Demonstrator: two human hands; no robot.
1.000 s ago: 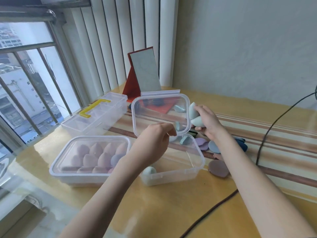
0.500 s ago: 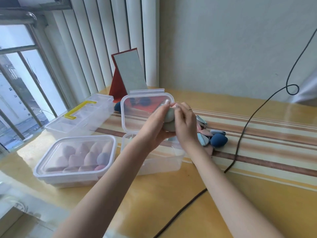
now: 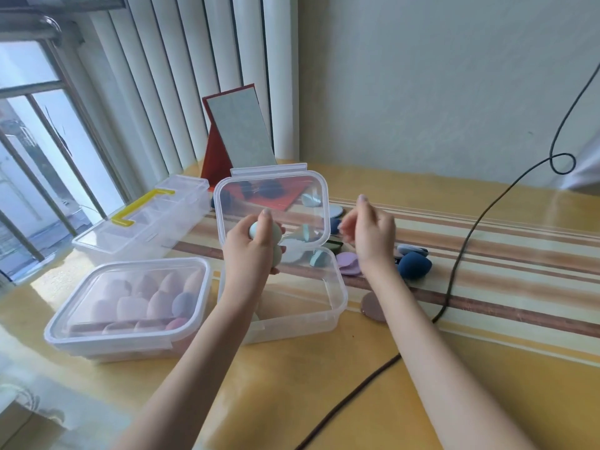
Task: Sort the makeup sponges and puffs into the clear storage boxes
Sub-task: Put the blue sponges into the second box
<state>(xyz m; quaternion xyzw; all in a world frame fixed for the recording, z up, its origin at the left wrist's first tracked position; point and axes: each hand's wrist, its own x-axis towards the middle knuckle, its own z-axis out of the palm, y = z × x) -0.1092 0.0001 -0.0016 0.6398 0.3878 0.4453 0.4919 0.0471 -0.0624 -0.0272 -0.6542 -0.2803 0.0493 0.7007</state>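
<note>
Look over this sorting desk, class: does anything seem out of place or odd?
A black cable trails across the table, its slack near the loose dark blue sponge and purple puffs awaiting sorting. It could snag an arm. Nothing looks spilled or damaged.

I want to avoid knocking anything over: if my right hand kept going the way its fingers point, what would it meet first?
The right hand has fingers aimed left, toward the clear raised lid of the open storage box. Probably the lid's right edge first, though depth is unclear.
</note>
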